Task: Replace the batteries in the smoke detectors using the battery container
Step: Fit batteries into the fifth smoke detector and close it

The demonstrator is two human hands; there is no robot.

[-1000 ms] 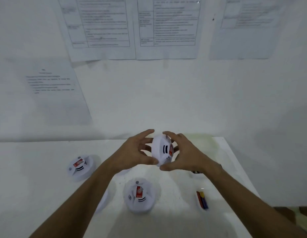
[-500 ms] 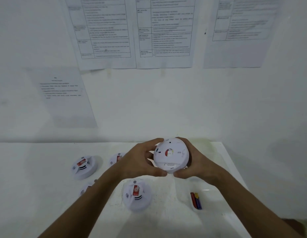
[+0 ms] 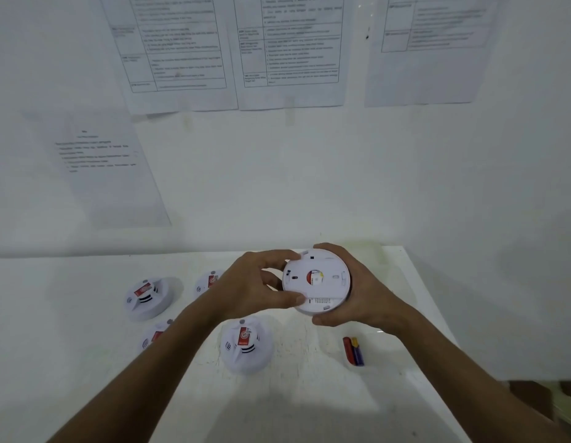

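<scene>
Since 0.5 s ago the held smoke detector (image 3: 316, 280) has tilted a little more toward the camera, back plate facing up.

Both hands clamp it above the white table (image 3: 86, 362): left hand (image 3: 255, 287) pinches its left rim, right hand (image 3: 357, 292) cups its right side. It is round, smooth white plastic with a red-and-yellow centre spot (print too blurred to read). 4 more detectors lie on the table left of and below it, the nearest (image 3: 246, 345) directly below. Right of that one sits the battery container (image 3: 354, 351), holding red, yellow and blue cells, near the table's right edge.
</scene>
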